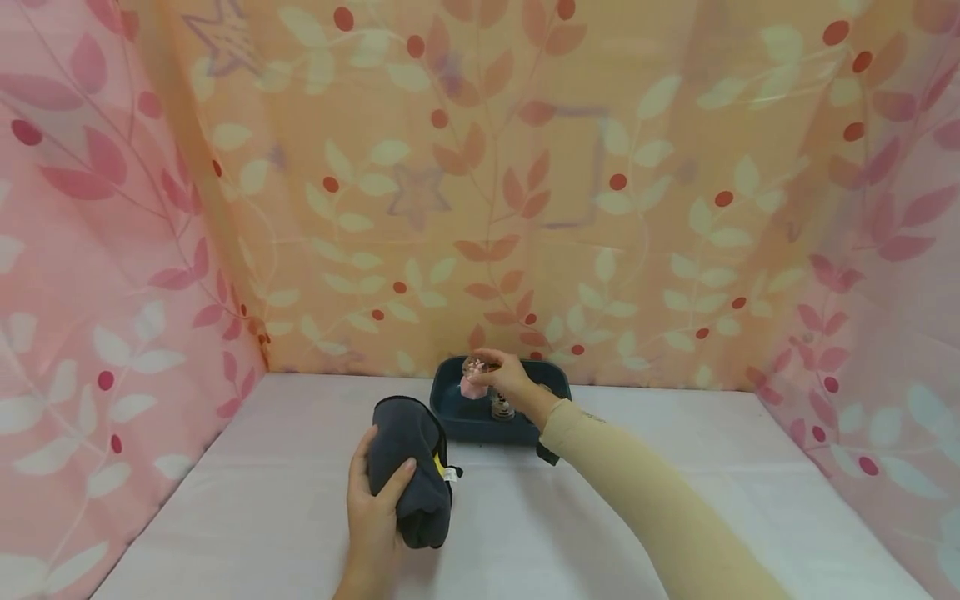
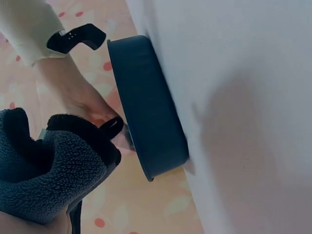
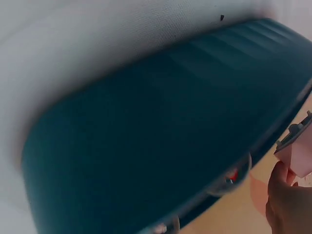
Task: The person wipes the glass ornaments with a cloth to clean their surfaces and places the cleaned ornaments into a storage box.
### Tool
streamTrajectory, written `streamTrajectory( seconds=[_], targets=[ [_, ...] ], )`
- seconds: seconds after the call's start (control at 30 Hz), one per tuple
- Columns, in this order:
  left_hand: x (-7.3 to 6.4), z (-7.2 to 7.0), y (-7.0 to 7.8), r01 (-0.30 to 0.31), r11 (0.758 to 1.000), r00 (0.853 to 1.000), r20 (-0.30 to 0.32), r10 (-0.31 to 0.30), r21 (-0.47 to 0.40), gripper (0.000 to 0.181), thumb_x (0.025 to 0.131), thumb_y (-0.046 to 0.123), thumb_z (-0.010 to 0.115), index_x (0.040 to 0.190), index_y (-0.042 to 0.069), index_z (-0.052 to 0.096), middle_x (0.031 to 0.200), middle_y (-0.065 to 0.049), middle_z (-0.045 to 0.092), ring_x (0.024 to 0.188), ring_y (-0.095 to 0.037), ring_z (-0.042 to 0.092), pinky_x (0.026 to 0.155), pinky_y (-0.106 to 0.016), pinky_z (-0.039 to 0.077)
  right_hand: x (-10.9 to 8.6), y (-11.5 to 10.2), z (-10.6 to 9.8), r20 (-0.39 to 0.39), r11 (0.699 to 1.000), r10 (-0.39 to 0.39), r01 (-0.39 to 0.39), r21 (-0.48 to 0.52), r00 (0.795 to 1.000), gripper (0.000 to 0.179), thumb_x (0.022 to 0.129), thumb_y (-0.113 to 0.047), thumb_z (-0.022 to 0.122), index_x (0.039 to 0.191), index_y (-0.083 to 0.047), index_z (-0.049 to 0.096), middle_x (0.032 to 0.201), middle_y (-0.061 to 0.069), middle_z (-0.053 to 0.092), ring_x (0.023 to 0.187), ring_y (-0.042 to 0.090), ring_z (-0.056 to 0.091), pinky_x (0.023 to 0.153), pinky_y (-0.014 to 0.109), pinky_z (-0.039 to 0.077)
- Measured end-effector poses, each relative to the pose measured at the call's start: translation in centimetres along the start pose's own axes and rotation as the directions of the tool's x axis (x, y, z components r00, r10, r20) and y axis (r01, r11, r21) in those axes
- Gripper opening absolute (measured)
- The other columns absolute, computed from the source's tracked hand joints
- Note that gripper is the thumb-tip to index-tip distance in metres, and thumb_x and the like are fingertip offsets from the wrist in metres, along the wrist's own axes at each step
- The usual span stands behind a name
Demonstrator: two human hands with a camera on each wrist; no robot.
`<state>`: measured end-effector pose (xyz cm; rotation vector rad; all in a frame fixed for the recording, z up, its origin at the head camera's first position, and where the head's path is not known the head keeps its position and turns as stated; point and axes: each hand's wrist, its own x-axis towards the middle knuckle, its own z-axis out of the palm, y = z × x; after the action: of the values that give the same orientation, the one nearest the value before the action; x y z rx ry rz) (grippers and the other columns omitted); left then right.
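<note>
My left hand (image 1: 372, 508) grips a dark grey fleecy bundle of cloth (image 1: 408, 467) with black edging, a yellow patch and a white tag. It stands left of and nearer than a dark teal basin (image 1: 483, 430). Over that basin, my right hand (image 1: 515, 382) pinches a small snow globe (image 1: 474, 385) with a clear dome and a pink base. The pink base (image 3: 298, 152) shows beside the fingers in the right wrist view. Inside the basin sits another snow globe (image 1: 502, 407), partly hidden by the right forearm. The left wrist view shows the bundle's fleecy side (image 2: 53, 170) close up.
The basin stands near the back edge of a white-covered table (image 1: 247, 483). Behind it hangs a yellow leaf-patterned curtain (image 1: 337, 250), with a pink one (image 1: 112, 292) at the left. A black strap (image 2: 78, 39) is on the right wrist.
</note>
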<state>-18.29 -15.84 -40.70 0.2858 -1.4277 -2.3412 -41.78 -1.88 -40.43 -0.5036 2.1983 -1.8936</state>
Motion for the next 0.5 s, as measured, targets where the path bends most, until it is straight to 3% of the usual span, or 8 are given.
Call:
streamTrajectory(
  seconds=[0.27,0.37,0.5],
  targets=[
    [0.1,-0.2,-0.3,0.009,0.999,1.000,-0.009,-0.008,0.045,0.070,0.093,0.006,0.063,0.150,0.018,0.024,0.153,-0.007,0.020,0.123,-0.020,0.045,0.087,-0.026,0.051,1.6,1.9,2.3,-0.057,0.992,-0.021,0.013,-0.129,0.998,0.053,0.074,0.016,0.072,0.124,0.005,0.059,0.110,0.014,0.056,0.091,0.020,0.053,0.073,0.024,0.049],
    [0.1,-0.3,-0.3,0.022,0.999,0.999,-0.031,-0.020,0.044,0.070,0.093,0.007,0.063,0.150,0.019,0.025,0.153,-0.006,0.020,0.124,-0.021,0.044,0.087,-0.027,0.052,2.1,2.3,3.0,-0.089,0.987,-0.010,-0.004,-0.160,0.996,0.055,0.071,0.021,0.070,0.122,0.004,0.061,0.108,0.012,0.056,0.087,0.018,0.051,0.061,0.022,0.047],
    [0.2,-0.4,-0.3,0.029,0.998,0.998,-0.053,-0.026,0.052,0.070,0.093,0.007,0.063,0.151,0.019,0.024,0.154,-0.007,0.017,0.127,-0.025,0.040,0.086,-0.026,0.051,2.3,2.7,3.7,-0.149,0.972,-0.020,-0.016,-0.236,0.989,0.052,0.072,0.021,0.065,0.119,0.001,0.064,0.114,0.015,0.059,0.086,0.020,0.052,0.060,0.024,0.048]
  ],
)
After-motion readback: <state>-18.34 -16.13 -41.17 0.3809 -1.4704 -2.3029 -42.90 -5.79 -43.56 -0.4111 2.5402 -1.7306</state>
